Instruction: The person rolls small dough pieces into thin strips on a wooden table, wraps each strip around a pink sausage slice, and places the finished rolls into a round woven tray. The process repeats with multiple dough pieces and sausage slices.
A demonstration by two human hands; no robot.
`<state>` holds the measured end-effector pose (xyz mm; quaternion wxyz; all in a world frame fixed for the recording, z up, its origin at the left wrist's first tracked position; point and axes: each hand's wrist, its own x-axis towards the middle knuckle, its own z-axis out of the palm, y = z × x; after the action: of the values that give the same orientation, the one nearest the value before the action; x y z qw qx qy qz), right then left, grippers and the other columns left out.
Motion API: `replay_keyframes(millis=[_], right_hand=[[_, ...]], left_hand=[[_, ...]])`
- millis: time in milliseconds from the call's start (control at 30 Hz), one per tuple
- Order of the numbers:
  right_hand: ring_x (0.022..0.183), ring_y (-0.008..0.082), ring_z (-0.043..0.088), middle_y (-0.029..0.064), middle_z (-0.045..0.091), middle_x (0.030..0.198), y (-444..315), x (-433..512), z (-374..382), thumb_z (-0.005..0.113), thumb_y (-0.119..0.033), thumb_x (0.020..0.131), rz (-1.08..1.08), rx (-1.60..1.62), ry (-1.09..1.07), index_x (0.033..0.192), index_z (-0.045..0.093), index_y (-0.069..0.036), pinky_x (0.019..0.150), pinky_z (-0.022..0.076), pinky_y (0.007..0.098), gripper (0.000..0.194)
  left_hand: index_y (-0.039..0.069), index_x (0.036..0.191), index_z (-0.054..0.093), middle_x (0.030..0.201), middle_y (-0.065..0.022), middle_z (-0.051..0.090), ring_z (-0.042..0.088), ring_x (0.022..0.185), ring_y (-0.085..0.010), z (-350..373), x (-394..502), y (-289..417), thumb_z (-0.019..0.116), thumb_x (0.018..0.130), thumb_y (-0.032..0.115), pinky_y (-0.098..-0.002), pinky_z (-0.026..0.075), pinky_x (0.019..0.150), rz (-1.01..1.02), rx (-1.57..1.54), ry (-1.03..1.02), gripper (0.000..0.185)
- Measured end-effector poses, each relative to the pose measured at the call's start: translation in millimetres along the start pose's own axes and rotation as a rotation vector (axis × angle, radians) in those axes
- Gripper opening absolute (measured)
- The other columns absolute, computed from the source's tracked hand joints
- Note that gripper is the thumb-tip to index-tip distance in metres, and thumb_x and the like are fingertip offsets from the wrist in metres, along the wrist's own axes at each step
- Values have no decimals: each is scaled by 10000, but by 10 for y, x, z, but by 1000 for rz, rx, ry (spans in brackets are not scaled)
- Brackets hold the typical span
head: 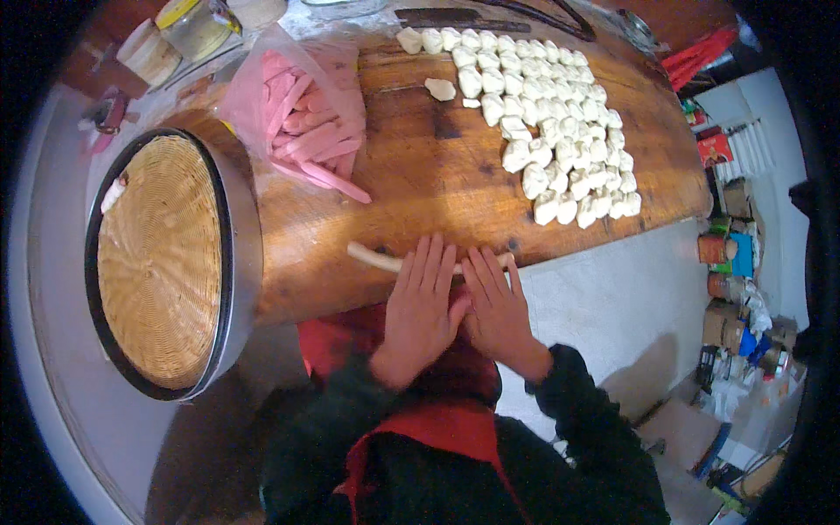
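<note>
My left hand [423, 295] lies palm down, fingers straight, across a long pale rope of what looks like dough [371, 256]. Beside it, my right hand [495, 298] rests flat over the same rope near its right end, the thumbs close together. The rope lies near the front edge of a wooden board [400, 177] and bends a little at its left end. Portions of white dough [525, 85] stand in close rows at the right of the board. At the left, an open clear plastic bag [252, 98] holds pink strips [308, 125], probably sausage; one sticks out.
A round metal steamer [243, 262] with a woven mat [157, 262] stands left of the board. Flat dough scraps [440, 89] lie left of the rows. Behind are jars [193, 29] and a dark flat tool [459, 18]. Boxes [725, 325] crowd the floor at right.
</note>
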<state>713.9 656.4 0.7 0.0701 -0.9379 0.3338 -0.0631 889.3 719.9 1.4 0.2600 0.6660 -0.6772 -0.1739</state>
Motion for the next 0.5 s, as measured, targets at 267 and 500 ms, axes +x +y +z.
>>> replay_keyframes(millis=[267,500], right_hand=[[1567,442,333,271,418,1650,334,1190,149,564,-245,1032,32,-10,286,1560,454,41,1284,221,608,610],[1594,377,330,194,387,1696,227,7,-101,677,-241,949,40,-15,-21,1573,468,6,1300,194,625,703]], left_hand=[[-56,1628,349,1713,-289,307,238,1619,-442,-93,690,-450,660,981,338,-548,158,1337,-73,342,230,820],[-43,1605,394,1687,-279,350,314,1590,-424,-314,-508,-71,707,957,329,-520,233,1317,-163,235,-56,810]])
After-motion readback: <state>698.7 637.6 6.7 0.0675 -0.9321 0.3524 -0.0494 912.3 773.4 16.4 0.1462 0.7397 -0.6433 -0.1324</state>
